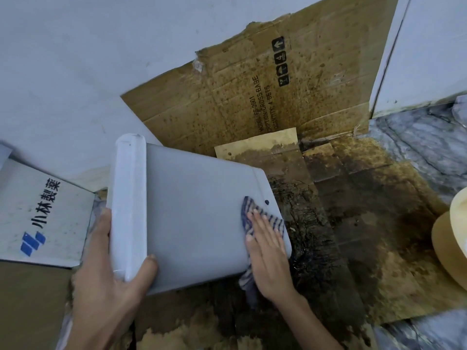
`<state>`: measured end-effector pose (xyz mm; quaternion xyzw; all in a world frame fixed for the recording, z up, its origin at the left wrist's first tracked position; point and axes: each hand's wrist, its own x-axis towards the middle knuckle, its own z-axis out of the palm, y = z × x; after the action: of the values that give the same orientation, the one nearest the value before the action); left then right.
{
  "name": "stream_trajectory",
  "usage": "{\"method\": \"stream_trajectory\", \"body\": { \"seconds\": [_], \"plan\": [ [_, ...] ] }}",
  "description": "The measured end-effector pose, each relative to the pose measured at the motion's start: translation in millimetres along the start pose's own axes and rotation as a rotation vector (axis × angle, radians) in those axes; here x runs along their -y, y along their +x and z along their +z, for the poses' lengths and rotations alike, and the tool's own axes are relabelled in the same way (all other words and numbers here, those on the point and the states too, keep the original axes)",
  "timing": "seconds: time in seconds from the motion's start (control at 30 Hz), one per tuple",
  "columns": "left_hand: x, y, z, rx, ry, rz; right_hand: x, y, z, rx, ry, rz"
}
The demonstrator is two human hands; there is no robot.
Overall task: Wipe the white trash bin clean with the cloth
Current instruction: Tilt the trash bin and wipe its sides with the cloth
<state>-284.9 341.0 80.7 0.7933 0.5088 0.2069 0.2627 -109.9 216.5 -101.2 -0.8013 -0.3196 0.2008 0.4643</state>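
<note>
The white trash bin (192,213) lies tipped on its side above stained cardboard (341,223). The left hand (106,281) grips the bin's rim, thumb over its edge. The right hand (267,251) lies flat, pressing a blue-striped cloth (249,210) against the bin's base end.

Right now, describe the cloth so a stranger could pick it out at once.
Find the white trash bin tipped on its side over the stained cardboard. At its bottom end, the right hand presses flat on the cloth. It is the only blue-and-white striped fabric here.
</note>
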Motion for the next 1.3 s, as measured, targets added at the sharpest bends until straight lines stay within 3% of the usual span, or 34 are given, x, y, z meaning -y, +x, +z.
{"method": "stream_trajectory", "body": {
  "seconds": [0.07, 0.13, 0.3, 0.4, 0.57, 0.77, 0.9, 1.13, 1.3],
  "plan": [
    [-0.8, 1.0, 2.3, 0.015, 0.018, 0.016, -0.9, 30.8, -10.7, 0.053, 0.033, 0.096],
    [-3.4, 2.4, 5.6, 0.016, 0.033, 0.037, 22.0, 61.0, -12.3, 0.127, 0.013, 0.071],
    [-7.3, 3.8, 7.5, 0.036, 0.045, 0.075, 105.5, 58.0, 8.9, 0.210, 0.025, -0.233],
    [-4.0, 4.8, 4.9, 0.054, 0.028, 0.106, 93.1, 10.8, 6.5, 0.180, 0.025, -0.372],
    [-5.5, 46.3, -1.4, 0.045, -0.093, 0.065, 34.9, 12.7, -13.6, 0.169, 0.023, -0.127],
    [-24.5, 110.4, 6.2, 0.108, -0.206, -0.039, 16.0, 51.6, -24.3, 0.197, 0.058, -0.057],
    [-26.7, 130.6, 10.2, 0.268, -0.234, -0.145, 17.2, 55.7, -23.8, 0.222, 0.060, -0.061],
    [-17.7, 84.5, -3.5, 0.245, -0.164, -0.087, 52.3, 65.4, -12.6, 0.202, 0.033, -0.161],
    [-22.2, 20.6, -6.1, 0.152, -0.120, 0.054, 85.8, 93.3, -27.4, -0.022, 0.084, -0.219]
  ]
}}
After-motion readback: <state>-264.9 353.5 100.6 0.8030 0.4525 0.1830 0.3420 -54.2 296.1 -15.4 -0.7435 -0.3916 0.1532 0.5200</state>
